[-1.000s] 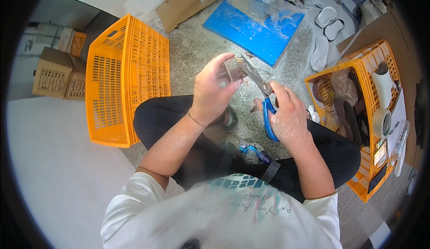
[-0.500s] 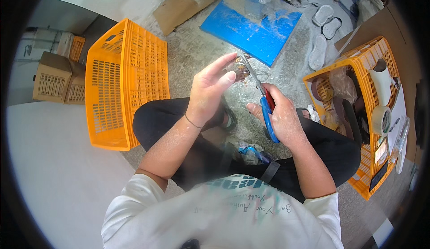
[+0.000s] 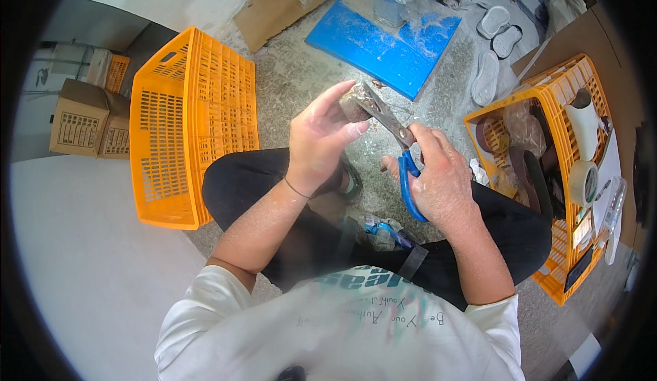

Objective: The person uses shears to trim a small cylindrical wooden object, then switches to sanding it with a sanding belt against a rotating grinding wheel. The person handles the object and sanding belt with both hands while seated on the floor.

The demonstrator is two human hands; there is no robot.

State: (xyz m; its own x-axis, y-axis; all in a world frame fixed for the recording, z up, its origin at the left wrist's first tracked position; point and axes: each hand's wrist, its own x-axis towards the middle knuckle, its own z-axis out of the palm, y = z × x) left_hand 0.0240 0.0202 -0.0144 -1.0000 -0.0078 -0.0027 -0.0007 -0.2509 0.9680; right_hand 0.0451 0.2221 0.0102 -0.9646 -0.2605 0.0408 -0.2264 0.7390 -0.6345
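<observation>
Two cardboard boxes [image 3: 79,117] sit at the far left, with one small orange crate [image 3: 117,73] beyond them. Next comes one large orange crate [image 3: 195,131] with slotted walls. The left hand [image 3: 318,138] bends its thumb and forefinger into a C, gripping one small piece [image 3: 353,109], partly clear and partly brown, between them; its other fingers are mostly hidden. One blue board [image 3: 410,59], dusted with pale powder, lies on the floor beyond. One pair of scissors [image 3: 395,126] slants in with two blades parted at the piece; I cannot tell if they touch it. The right hand [image 3: 438,175] has its fingers curled around the blue handles. Farther right, three white sole-shaped pieces [image 3: 486,80] lie near another orange crate [image 3: 561,141], which has one tape roll [image 3: 577,184] at its side.
</observation>
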